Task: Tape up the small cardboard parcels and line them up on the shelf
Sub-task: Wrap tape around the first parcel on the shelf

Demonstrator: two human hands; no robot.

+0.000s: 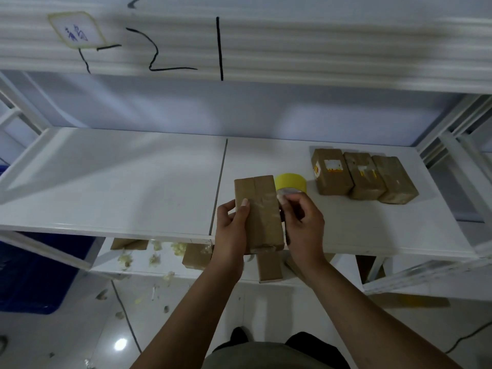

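The left hand [233,225] grips a brown parcel [259,211] over the front edge of the white shelf [133,182], thumb on its top face, while the right hand [303,219] pinches clear tape [283,194] at its right side, just before a yellow tape roll [291,183], three taped parcels [363,175] rowed further right.

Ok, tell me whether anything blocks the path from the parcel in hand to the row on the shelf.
Yes: the yellow tape roll stands on the shelf between the held parcel and the left end of the three-parcel row.
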